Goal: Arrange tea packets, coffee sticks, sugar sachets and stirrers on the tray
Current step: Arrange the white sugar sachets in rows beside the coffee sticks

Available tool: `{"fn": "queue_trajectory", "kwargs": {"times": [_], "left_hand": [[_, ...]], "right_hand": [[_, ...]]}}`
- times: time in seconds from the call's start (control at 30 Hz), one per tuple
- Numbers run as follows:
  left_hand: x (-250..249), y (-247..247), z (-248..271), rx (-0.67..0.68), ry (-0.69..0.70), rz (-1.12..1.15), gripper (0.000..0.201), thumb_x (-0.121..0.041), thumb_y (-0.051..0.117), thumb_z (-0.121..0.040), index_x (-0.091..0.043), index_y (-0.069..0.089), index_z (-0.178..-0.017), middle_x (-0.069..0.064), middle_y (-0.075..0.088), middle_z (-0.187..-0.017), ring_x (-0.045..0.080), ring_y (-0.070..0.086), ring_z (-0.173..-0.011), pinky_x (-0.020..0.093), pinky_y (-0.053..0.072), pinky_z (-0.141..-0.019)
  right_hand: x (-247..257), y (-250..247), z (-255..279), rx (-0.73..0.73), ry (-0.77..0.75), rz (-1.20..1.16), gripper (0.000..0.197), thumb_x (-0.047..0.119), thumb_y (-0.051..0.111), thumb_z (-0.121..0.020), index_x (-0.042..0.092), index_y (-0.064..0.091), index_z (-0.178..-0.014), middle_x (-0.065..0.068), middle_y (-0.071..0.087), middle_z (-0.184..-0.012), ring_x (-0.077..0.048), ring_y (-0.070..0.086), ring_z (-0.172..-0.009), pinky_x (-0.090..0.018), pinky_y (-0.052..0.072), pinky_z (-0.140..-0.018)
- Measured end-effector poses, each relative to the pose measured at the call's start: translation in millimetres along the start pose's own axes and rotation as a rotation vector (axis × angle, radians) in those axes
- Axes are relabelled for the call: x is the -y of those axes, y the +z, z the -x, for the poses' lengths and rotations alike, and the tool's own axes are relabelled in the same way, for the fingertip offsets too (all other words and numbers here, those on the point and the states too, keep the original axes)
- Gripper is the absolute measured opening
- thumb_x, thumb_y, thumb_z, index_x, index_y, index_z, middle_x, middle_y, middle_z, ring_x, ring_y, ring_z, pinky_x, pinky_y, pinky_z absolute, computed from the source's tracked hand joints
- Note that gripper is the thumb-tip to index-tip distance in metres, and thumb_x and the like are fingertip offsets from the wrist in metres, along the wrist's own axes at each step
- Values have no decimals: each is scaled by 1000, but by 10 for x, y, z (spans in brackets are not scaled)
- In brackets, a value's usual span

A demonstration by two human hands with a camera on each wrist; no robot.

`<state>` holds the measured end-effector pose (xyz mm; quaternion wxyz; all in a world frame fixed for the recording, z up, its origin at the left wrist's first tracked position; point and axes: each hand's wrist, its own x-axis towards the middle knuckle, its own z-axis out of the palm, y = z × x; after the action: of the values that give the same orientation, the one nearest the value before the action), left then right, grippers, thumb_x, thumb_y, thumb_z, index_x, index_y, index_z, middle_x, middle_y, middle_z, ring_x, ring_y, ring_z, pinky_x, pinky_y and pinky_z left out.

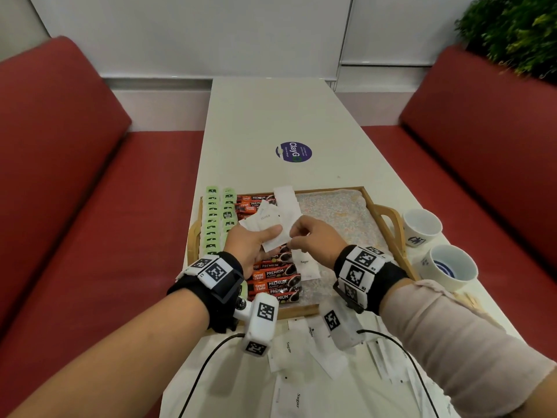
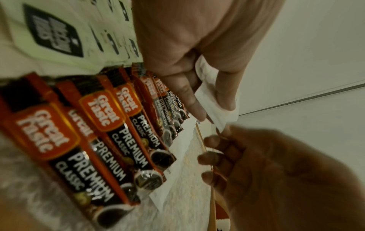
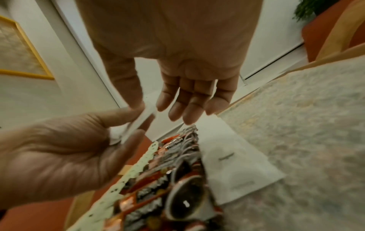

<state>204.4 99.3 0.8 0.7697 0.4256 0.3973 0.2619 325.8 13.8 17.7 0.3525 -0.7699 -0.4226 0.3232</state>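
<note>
We see the left hand [image 1: 250, 245] pinching a small fan of white sugar sachets [image 1: 266, 226] above the wooden tray [image 1: 388, 224], over the row of coffee sticks [image 1: 275, 277]. The right hand [image 1: 316, 236] has its fingers loosely spread and its thumb touches the sachets' near edge. Green tea packets [image 1: 215, 218] fill the tray's left side, and more sachets [image 1: 297, 399] lie on the near worktop [image 1: 271, 116].

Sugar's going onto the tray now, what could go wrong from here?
The left hand holds a loose fan of sugar sachets above the coffee sticks; one could slip onto that row. The right hand, pulling at the fan's edge, might drag out two at once. Its sleeve may sweep the nearby cups.
</note>
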Motion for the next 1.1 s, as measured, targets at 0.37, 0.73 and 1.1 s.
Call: {"fn": "queue_trajectory", "kwargs": {"times": [0.37, 0.73, 1.1], "left_hand": [[-60, 37, 100, 56, -30, 6, 28, -26, 59, -92, -12, 60, -117, 13, 70, -107, 26, 71, -81, 37, 59, -68], [-62, 16, 195, 96, 29, -262, 27, -23, 58, -94, -16, 56, -120, 5, 69, -108, 24, 71, -78, 37, 57, -72], [-33, 74, 218, 169, 38, -322, 32, -16, 61, -92, -12, 53, -123, 11, 70, -108, 27, 71, -83, 28, 58, -60]], "right_hand": [[-16, -19, -3, -20, 27, -108, 19, 11, 66, -86, 14, 50, -76, -5, 66, -73, -14, 63, -60, -21, 47, -58], [39, -218, 6, -204, -40, 44, 21, 4, 50, -93, 18, 66, -91, 4, 51, -71, -8, 46, -61, -19, 36, -55], [104, -174, 12, -288, -96, -2, 8, 16, 62, -88, 19, 59, -95, 6, 50, -71, -9, 50, -66, -20, 40, -60]]}}
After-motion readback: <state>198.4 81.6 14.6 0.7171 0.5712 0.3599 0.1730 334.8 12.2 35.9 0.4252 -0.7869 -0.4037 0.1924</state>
